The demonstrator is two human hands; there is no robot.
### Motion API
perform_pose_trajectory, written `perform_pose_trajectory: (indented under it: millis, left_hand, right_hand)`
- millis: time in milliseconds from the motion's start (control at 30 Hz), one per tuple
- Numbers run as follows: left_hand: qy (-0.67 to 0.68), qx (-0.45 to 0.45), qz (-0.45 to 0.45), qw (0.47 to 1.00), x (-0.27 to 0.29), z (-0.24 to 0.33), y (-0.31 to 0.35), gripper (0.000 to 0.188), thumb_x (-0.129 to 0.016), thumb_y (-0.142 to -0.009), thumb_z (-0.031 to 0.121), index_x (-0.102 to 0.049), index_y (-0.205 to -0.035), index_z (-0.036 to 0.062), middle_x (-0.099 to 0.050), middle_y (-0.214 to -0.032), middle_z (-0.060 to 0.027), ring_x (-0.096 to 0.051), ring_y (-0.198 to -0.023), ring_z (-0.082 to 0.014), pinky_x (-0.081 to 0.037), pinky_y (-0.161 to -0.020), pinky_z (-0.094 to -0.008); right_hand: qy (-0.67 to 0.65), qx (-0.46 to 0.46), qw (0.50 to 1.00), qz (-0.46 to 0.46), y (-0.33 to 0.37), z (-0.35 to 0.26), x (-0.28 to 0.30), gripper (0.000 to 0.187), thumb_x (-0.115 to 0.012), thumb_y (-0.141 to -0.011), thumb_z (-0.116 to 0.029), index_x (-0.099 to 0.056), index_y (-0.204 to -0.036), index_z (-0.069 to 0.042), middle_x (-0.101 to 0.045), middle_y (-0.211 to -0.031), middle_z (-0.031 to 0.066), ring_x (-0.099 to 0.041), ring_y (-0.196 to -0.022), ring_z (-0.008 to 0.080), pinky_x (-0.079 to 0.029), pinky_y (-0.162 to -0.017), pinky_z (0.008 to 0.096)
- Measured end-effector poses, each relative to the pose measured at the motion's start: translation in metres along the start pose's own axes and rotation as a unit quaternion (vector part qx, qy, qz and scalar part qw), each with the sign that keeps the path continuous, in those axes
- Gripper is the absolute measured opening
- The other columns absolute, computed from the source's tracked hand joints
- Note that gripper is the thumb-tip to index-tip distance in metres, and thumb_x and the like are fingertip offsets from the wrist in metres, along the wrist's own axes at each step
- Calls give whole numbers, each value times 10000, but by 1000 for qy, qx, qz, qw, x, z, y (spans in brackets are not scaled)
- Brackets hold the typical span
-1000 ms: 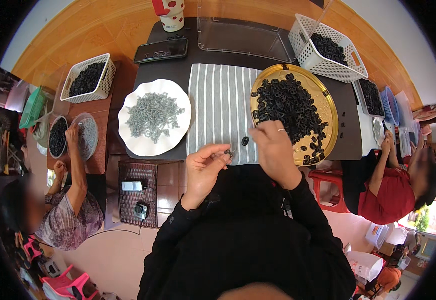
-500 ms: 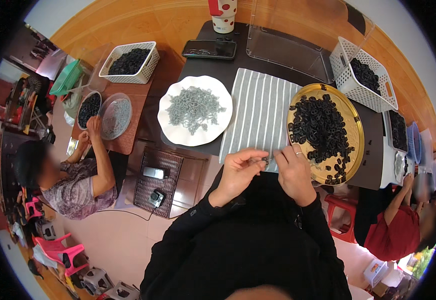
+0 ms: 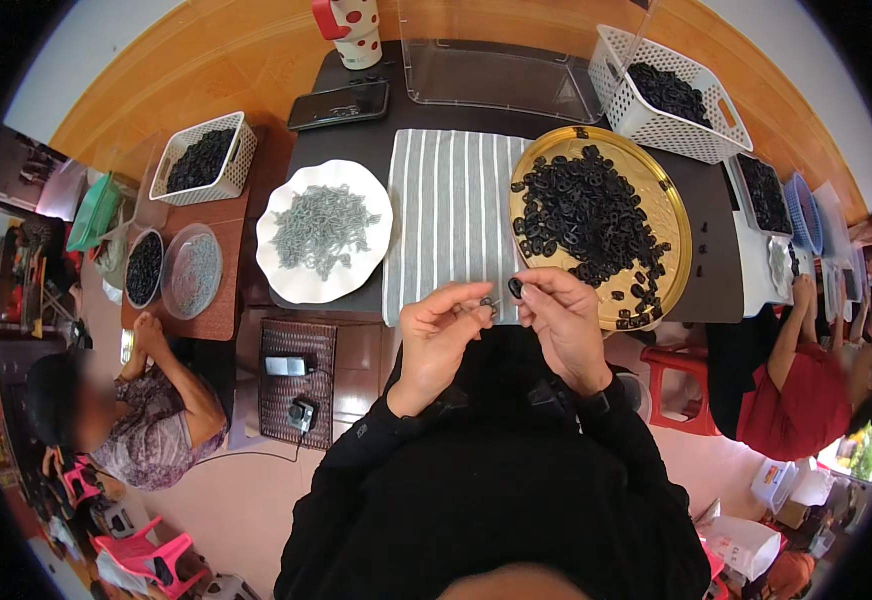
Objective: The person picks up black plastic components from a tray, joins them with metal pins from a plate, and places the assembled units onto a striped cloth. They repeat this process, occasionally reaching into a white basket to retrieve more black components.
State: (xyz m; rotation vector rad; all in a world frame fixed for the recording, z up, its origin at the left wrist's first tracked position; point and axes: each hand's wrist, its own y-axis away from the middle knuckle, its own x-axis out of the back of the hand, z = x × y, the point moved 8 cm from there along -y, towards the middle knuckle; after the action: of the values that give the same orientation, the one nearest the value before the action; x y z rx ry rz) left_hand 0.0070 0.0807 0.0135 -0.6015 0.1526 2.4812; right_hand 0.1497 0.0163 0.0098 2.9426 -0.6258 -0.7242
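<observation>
My left hand (image 3: 441, 340) pinches a small grey metal piece (image 3: 492, 303) between thumb and fingertips. Close by, my right hand (image 3: 568, 330) is closed on a small black rounded part (image 3: 516, 288); the two pieces are slightly apart. Both hands are over the front edge of a grey-and-white striped cloth (image 3: 451, 210). On its right is a round gold tray (image 3: 682, 235) bearing a heap of small black parts (image 3: 586, 215). To its left, a white wavy-rimmed plate (image 3: 274, 270) carries a pile of thin grey metal pieces (image 3: 326, 230).
Behind the cloth are a phone (image 3: 339, 105), a spotted tumbler (image 3: 361, 35) and a clear plastic box (image 3: 501, 85). A white basket (image 3: 611, 115) of black parts stands back right. One person (image 3: 161, 400) works at the left, another (image 3: 791, 400) at the right.
My view has shifted, so the table's things sit further left. My hands have drawn a little apart, and the black part now shows plainly in my right fingertips.
</observation>
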Motion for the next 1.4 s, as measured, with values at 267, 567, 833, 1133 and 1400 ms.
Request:
perform_pose_trajectory:
  millis: [267,567,833,1133,1400]
  left_hand:
    - [9,-8,-4,1000,-5,-2,-1,282,-623,-848,-93,-677,-1112,-9,-629,-884,-39,-592,-757,-92,-450,-625,-197]
    - [2,1,3,1000,-3,-5,-1,277,-612,-849,-100,-680,-1103,-10,-628,-884,-37,-591,-750,-91,-459,-631,-200]
    - [2,-6,1,1000,-5,-3,-1,278,-608,-855,-100,-681,-1106,-6,-633,-879,-45,-596,-751,-93,-464,-632,-199]
    - [4,2,8,1000,-1,-7,-1,260,-640,-853,-75,-677,-1104,-18,-679,-889,-77,-635,-737,-121,-495,-610,-214]
    - [18,24,-7,1000,-2,-12,-3,269,-647,-861,-58,-671,-1124,-7,-696,-921,-80,-640,-769,-107,-515,-645,-217]
  right_hand:
    - [20,17,1000,-12,5,-2,-5,173,-601,-914,-17,-648,-1076,22,-655,-849,29,-578,-707,74,-462,-641,204]
    - [110,60,992,5,6,-7,-10,128,-612,-915,-27,-658,-1023,23,-637,-819,0,-534,-690,43,-449,-626,190]
    - [162,135,977,-30,10,-17,-21,150,-596,-908,27,-658,-1044,28,-618,-877,31,-549,-718,68,-449,-633,199]
    - [207,175,962,-39,9,-18,-21,166,-605,-882,65,-671,-1030,30,-603,-843,54,-575,-750,106,-464,-647,218]
    - [205,217,953,-60,16,-22,-25,346,-662,-822,79,-634,-1158,-2,-608,-933,76,-595,-783,124,-490,-671,233]
